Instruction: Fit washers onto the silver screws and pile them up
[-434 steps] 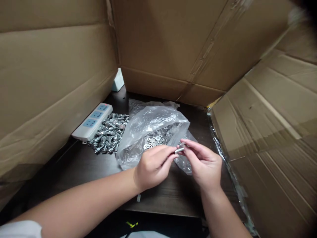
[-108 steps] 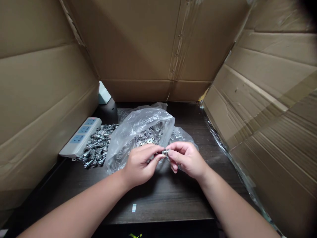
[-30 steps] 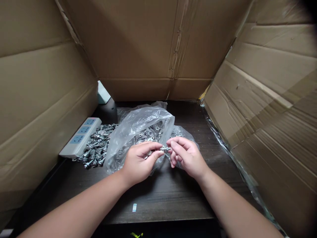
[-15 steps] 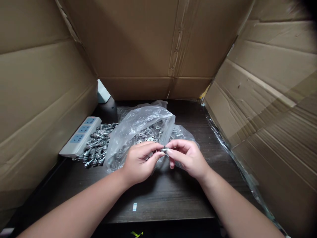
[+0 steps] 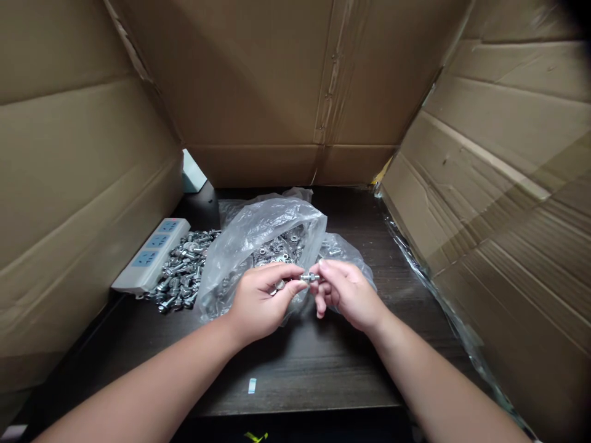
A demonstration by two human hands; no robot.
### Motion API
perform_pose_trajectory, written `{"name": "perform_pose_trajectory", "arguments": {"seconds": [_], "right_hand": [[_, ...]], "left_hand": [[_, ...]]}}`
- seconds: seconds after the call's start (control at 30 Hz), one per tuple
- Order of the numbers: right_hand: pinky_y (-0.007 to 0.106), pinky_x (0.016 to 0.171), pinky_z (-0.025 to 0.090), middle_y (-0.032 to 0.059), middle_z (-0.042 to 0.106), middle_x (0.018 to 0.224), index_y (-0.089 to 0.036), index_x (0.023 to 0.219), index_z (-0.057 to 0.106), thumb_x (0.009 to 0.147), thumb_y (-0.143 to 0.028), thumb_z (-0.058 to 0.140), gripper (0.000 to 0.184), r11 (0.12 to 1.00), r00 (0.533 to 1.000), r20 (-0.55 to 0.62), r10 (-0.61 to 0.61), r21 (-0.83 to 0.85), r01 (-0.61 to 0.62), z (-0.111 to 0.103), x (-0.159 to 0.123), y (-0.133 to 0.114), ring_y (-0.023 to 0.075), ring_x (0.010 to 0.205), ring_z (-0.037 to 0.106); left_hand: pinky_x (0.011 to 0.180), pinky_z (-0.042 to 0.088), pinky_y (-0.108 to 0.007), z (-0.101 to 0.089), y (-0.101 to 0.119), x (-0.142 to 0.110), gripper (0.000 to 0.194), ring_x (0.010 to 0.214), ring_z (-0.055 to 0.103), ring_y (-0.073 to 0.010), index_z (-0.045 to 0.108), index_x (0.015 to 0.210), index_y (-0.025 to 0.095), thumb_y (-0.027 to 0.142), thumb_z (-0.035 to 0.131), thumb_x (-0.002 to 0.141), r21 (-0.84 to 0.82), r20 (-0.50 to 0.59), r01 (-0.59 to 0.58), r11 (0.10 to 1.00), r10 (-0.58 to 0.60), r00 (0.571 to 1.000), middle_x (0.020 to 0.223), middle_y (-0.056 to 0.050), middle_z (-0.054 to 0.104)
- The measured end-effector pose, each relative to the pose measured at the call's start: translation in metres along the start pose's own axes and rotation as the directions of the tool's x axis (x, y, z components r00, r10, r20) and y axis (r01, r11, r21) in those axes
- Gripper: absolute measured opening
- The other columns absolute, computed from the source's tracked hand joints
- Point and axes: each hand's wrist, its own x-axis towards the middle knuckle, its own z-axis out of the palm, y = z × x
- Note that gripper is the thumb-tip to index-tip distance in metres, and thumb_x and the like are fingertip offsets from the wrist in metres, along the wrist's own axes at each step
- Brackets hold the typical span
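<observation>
Thumb and index finger of my left hand (image 5: 261,301) pinch a small silver bolt (image 5: 310,278), which lies level with a nut visible around its shank. More shiny metal pieces (image 5: 278,285) sit inside the curl of my left fingers, partly hidden. My right hand (image 5: 348,289) is at the bolt's right end, its thumb and index finger close together there and the other fingers curled below. Behind both hands lies an open clear plastic bag (image 5: 263,221) with washers or nuts (image 5: 281,255) inside.
A pile of bolts (image 5: 180,277) lies on the left beside a white power strip (image 5: 150,255). Another clear bag (image 5: 344,247) is behind my right hand. Cardboard walls (image 5: 286,92) enclose the dark table (image 5: 323,375) at the back and both sides. A small paper piece (image 5: 252,386) lies near the front edge.
My right thumb has shifted up and back along the bolt, so more of the nut and shank shows. My left hand keeps its pinch in nearly the same place.
</observation>
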Motion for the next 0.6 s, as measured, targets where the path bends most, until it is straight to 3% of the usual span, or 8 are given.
{"name": "perform_pose_trajectory", "arguments": {"seconds": [0.17, 0.27, 0.47, 0.6], "right_hand": [[0.025, 0.051, 0.053, 0.0011, 0.062, 0.090, -0.019, 0.102, 0.062, 0.081, -0.031, 0.071, 0.025, 0.985, 0.986, 0.010, -0.166, -0.035, 0.166, 0.0009, -0.0053, -0.0035, 0.0094, 0.053, 0.063], [0.025, 0.052, 0.053, 0.0012, 0.063, 0.087, -0.018, 0.099, 0.064, 0.080, -0.027, 0.073, 0.023, 0.982, 0.983, 0.022, -0.182, -0.048, 0.183, 0.0014, -0.0064, -0.0023, 0.0097, 0.053, 0.063], [0.023, 0.048, 0.050, 0.0000, 0.064, 0.074, -0.016, 0.094, 0.065, 0.077, -0.030, 0.074, 0.024, 0.983, 0.987, -0.022, -0.158, -0.095, 0.155, 0.0041, -0.0065, -0.0038, 0.0090, 0.049, 0.060], [0.022, 0.048, 0.048, -0.0014, 0.060, 0.062, -0.014, 0.086, 0.065, 0.081, -0.034, 0.070, 0.021, 0.976, 0.989, 0.011, -0.145, -0.162, 0.145, 0.0035, -0.0061, -0.0073, 0.0087, 0.047, 0.056]], "left_hand": [[0.065, 0.056, -0.021, 0.0001, 0.0008, 0.0002, 0.007, 0.069, 0.070, -0.0138, 0.074, 0.083, 0.017, 0.020, 0.071, 0.078, -0.110, -0.028, 0.183, 0.977, -0.187, 0.982, 0.078, -0.002, 0.075], [0.067, 0.056, -0.020, -0.0003, 0.0009, -0.0002, 0.008, 0.070, 0.070, -0.0138, 0.075, 0.083, 0.018, 0.020, 0.071, 0.077, -0.146, -0.012, 0.221, 0.964, -0.225, 0.974, 0.079, -0.002, 0.076], [0.068, 0.057, -0.023, 0.0007, 0.0002, -0.0021, 0.009, 0.071, 0.070, -0.0152, 0.075, 0.084, 0.017, 0.022, 0.071, 0.078, -0.138, 0.003, 0.240, 0.961, -0.242, 0.970, 0.080, -0.003, 0.076], [0.063, 0.056, -0.022, 0.0010, 0.0002, -0.0008, 0.007, 0.068, 0.069, -0.0146, 0.075, 0.083, 0.017, 0.019, 0.069, 0.079, -0.090, 0.002, 0.124, 0.988, -0.124, 0.992, 0.078, -0.004, 0.075]]}}
